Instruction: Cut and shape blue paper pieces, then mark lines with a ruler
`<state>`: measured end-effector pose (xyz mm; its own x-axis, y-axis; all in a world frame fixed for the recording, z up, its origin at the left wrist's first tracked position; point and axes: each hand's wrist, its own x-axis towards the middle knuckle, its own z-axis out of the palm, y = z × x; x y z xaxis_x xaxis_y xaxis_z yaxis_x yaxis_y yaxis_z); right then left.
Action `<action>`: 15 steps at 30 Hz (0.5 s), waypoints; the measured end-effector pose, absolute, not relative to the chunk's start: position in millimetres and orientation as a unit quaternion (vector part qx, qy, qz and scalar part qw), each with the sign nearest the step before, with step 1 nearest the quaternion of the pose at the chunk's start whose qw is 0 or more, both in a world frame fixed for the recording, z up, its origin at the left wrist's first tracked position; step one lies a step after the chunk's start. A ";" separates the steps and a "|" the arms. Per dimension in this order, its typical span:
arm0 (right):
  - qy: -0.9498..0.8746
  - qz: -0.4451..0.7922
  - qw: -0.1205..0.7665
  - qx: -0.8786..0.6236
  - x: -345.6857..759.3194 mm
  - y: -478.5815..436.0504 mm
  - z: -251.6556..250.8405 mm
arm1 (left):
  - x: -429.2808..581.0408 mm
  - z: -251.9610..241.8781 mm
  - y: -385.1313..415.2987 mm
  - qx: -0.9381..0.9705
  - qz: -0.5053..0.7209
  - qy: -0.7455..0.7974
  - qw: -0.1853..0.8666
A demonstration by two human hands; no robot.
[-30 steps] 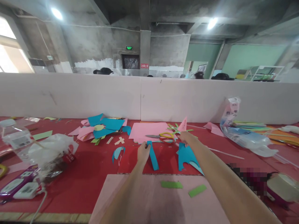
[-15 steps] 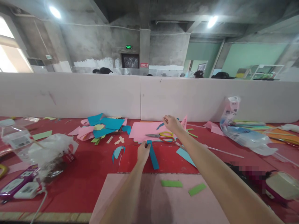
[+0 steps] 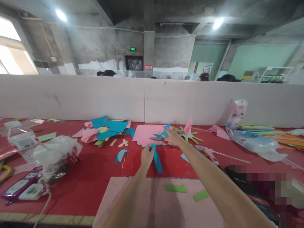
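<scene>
My left hand [image 3: 147, 154] pinches the top end of a blue paper strip [image 3: 157, 160], which slants down over a red sheet [image 3: 133, 163]. Farther forward and to the right, my right hand [image 3: 173, 136] is open with its fingers stretched out over the scissors [image 3: 156, 138]. The scissors' handles are mostly hidden under that hand; whether it touches them I cannot tell. A cut blue paper scrap [image 3: 163, 130] lies by its fingertips, on a stack of pink paper [image 3: 144, 133]. Two green paper strips [image 3: 176, 188] rest on the pale pink board [image 3: 125, 202] closest to me.
Left of the pink stack is a pile of blue and pink paper [image 3: 114, 126]. A pink cone with green strips [image 3: 188, 129] stands at right, near a glue gun [image 3: 209, 153]. A bottle [image 3: 20, 136] and plastic bag [image 3: 53, 155] sit left. A white partition [image 3: 106, 98] closes the back.
My right hand has come down and left to the scissors, its fingers opening out. The blue scrap by it now lies on the pink paper. My left hand keeps the strip.
</scene>
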<state>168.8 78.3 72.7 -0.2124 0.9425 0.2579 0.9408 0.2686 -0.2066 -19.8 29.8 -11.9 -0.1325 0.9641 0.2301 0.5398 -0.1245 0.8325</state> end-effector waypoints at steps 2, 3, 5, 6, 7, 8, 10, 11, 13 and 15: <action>-0.763 -0.024 0.139 -0.631 169.3 79.7 62.2 | -19.5 -13.1 30.1 0.605 0.440 0.611 0.258; -0.743 -0.036 0.141 -0.653 168.2 79.2 57.5 | -19.4 -13.1 29.9 0.602 0.443 0.610 0.264; -0.697 -0.022 0.163 -0.698 162.5 76.4 49.7 | -19.2 -12.0 28.5 0.596 0.452 0.607 0.269; -0.678 0.007 0.182 -0.712 158.2 74.2 46.5 | -19.2 -11.0 27.7 0.592 0.459 0.605 0.270; -0.673 0.045 0.204 -0.710 153.4 71.4 43.5 | -19.2 -9.9 26.7 0.589 0.467 0.602 0.271; -0.667 0.089 0.233 -0.703 148.3 68.0 40.6 | -19.2 -8.7 25.9 0.585 0.475 0.598 0.272; -0.652 0.151 0.288 -0.685 138.7 59.2 35.0 | -19.3 -6.5 24.7 0.579 0.488 0.591 0.279; -0.645 0.175 0.307 -0.678 134.7 53.8 32.2 | -19.3 -5.7 24.3 0.577 0.491 0.588 0.282; -0.637 0.225 0.323 -0.662 128.8 41.6 26.5 | -19.6 -4.8 23.9 0.576 0.495 0.585 0.284; -0.628 0.271 0.331 -0.650 125.1 29.5 20.8 | -19.9 -4.9 23.8 0.576 0.495 0.586 0.282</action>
<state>125.1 29.5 20.8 0.0632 0.9960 0.0630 0.6370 0.0083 -0.7708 -19.9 23.8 -4.9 -0.1774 0.9546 0.2393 0.3955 -0.1535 0.9055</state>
